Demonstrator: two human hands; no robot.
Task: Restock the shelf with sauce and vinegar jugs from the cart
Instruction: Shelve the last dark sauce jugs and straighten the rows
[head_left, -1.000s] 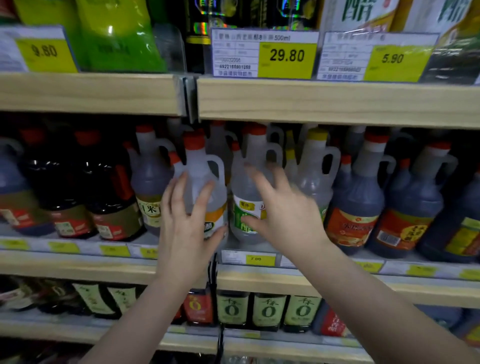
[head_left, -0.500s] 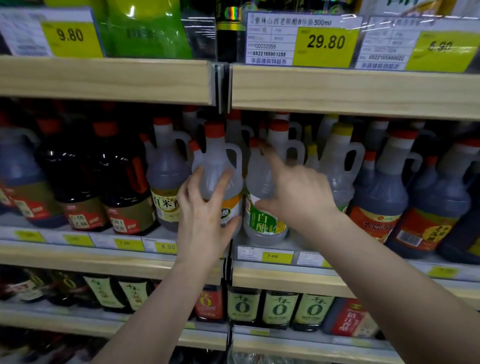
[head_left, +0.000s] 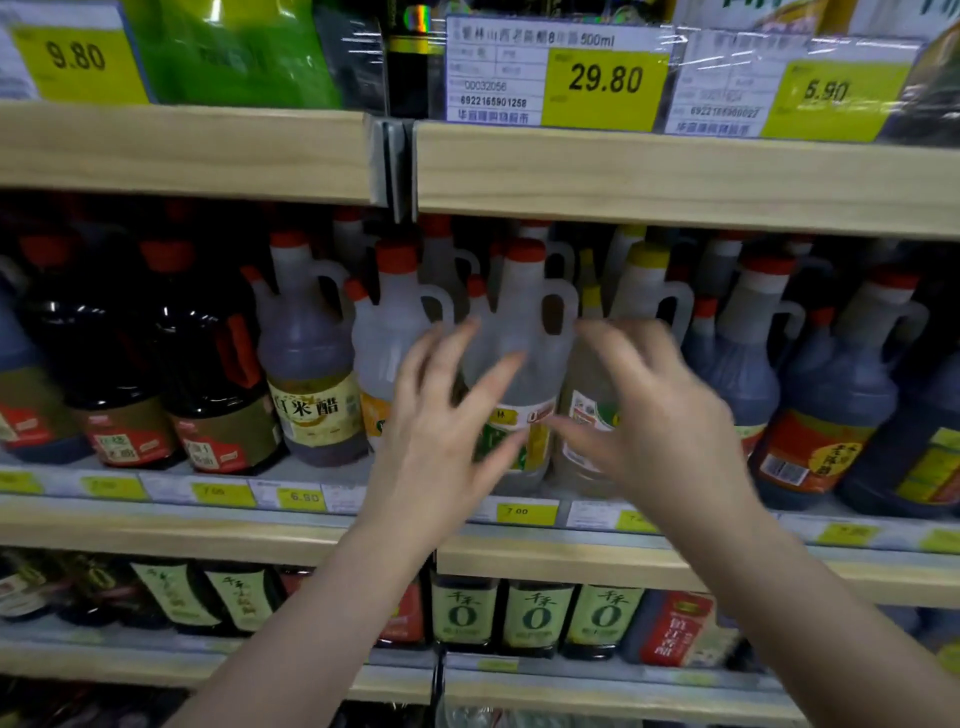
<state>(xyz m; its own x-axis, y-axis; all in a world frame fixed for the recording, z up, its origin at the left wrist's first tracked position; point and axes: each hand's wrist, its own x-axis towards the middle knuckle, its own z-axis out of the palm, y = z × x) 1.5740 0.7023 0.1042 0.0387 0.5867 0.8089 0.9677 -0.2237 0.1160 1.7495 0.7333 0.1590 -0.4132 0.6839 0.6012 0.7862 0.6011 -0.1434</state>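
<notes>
A clear white-vinegar jug (head_left: 524, 353) with a red cap and green label stands at the front of the middle shelf (head_left: 156, 525). My left hand (head_left: 441, 431) hovers just in front of its left side, fingers spread, holding nothing. My right hand (head_left: 660, 415) is blurred in front of the yellow-capped jug (head_left: 644, 291) to its right, fingers apart and empty. Another clear jug (head_left: 395, 332) and a rice-vinegar jug (head_left: 306, 364) stand to the left. The cart is out of view.
Dark soy bottles (head_left: 208, 364) fill the shelf's left; dark vinegar jugs (head_left: 831, 405) fill the right. The upper shelf board (head_left: 675, 176) hangs close above the caps, with price tags (head_left: 556, 78). Square bottles (head_left: 535, 618) line the lower shelf.
Both hands have come off the jugs and drawn back with fingers spread. My left hand has shifted right, from the clear jug toward the green-label one. The view has moved closer.
</notes>
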